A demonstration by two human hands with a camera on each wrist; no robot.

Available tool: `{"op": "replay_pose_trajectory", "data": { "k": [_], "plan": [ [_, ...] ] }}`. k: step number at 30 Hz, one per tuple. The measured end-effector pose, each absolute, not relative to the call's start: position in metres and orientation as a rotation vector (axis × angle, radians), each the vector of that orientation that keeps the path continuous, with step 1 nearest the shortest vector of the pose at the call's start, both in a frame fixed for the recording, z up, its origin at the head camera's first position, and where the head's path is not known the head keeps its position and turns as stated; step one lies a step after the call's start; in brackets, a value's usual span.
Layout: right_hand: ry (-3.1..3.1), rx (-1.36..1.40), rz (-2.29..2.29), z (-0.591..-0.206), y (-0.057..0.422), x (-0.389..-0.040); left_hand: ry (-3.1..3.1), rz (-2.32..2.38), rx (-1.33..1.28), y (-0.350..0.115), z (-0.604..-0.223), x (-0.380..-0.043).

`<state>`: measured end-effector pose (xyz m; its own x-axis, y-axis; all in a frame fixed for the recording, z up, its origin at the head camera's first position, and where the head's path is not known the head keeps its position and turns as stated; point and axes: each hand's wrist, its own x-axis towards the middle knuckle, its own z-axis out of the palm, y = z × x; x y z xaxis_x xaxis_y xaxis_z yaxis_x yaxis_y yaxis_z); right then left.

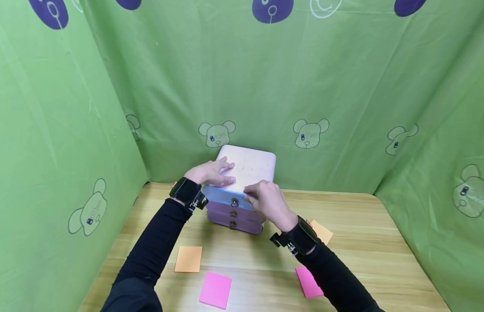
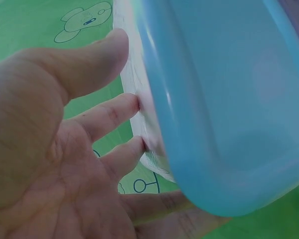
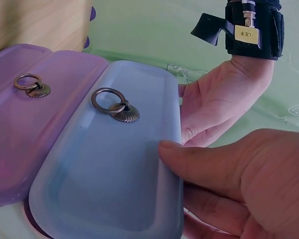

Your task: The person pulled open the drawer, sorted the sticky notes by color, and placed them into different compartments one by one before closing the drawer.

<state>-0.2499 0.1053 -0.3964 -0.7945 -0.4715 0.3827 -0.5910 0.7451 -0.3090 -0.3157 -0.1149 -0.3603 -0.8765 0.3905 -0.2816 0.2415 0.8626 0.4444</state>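
Observation:
A small drawer box with a white top [image 1: 251,162] stands at the back of the table. Its front has a blue top drawer [image 3: 109,169] and two purple drawers [image 1: 247,215] below, each with a metal ring pull [image 3: 108,101]. My left hand [image 1: 210,172] rests at the left of the top, fingers spread and mostly straight, as the left wrist view also shows. My right hand [image 1: 270,200] pinches the upper edge of the blue drawer front, thumb [image 3: 199,162] on its face and the other fingers curled behind the edge, partly hidden.
On the wooden table [image 1: 351,260] lie an orange paper square [image 1: 188,259] and a pink one [image 1: 215,289] at the front left. Another pink square [image 1: 309,281] and an orange one [image 1: 322,232] sit partly under the right forearm. A green cloth [image 1: 265,86] with bear prints hangs around the table.

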Motion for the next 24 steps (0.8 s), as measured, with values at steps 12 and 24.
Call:
{"op": "replay_pose_trajectory", "data": {
  "k": [12,24],
  "plan": [
    [-2.656,0.828,0.62,-0.3963,0.105,-0.251,2.67,0.557,0.484,-0.1145,-0.36,-0.3162],
    [-2.602,0.885,0.61,-0.3978,0.11,-0.253,2.622,0.62,0.472,-0.1134,-0.36,-0.3112]
  ]
}}
